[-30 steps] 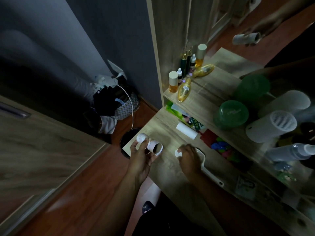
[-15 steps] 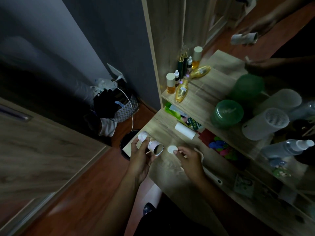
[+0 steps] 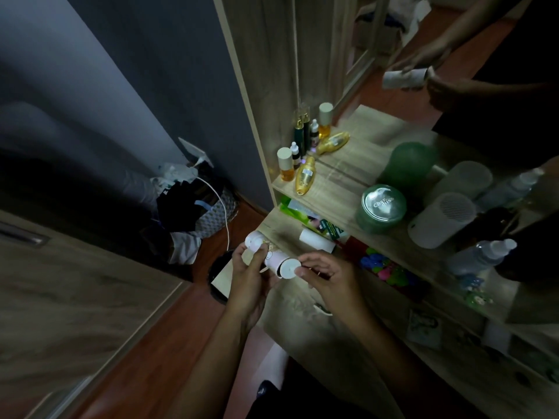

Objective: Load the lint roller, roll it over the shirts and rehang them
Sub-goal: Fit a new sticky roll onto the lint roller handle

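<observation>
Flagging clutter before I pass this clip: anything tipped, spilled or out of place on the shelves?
One thing: a gold bottle lies on its side on the upper shelf, while the small bottles beside it stand upright. No spill shows. The hands are busy with the roll only.

Both bare forearms reach forward from the bottom of the view, hands close together. The left hand (image 3: 252, 282) is curled, fingers (image 3: 262, 255) wrapped around a pale pink cylindrical roll (image 3: 273, 257). The right hand (image 3: 326, 276) is turned inward, its thumb and fingertips (image 3: 302, 271) pinching the roll's round white end cap (image 3: 289, 267).
</observation>
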Demonstrator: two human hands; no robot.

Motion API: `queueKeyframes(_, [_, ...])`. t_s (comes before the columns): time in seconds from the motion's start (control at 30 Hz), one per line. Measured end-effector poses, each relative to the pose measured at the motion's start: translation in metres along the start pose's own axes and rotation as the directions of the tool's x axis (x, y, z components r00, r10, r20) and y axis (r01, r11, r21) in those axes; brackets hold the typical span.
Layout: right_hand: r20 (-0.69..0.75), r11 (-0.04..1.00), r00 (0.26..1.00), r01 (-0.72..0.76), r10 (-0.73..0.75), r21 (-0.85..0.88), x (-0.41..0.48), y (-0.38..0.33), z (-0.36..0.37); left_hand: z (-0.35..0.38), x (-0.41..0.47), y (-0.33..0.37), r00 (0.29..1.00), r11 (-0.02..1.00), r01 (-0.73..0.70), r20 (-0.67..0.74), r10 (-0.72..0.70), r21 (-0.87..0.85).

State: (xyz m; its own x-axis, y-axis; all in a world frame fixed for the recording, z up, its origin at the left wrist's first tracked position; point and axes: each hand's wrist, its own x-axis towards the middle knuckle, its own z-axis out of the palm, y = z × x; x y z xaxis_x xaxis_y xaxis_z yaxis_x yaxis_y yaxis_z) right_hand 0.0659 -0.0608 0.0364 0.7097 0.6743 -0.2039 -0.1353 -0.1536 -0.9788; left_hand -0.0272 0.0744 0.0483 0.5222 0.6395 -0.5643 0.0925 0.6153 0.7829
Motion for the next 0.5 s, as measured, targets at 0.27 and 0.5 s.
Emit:
queueKeyframes(0.27, [-0.092,0.997,0.993,0.081,-0.08,0.008,-0.007,-0.013,0.011,0.006,-0.016,0.018,0.997,0.996,-0.001,0.071,0.007,-0.088])
queueKeyframes(0.5, [-0.18,0.982,0.966,0.178,-0.187,-0.063,-0.015,-0.031,0.025,0.001,-0.029,0.029,0.995,0.987,0.028,0.103,-0.011,-0.161])
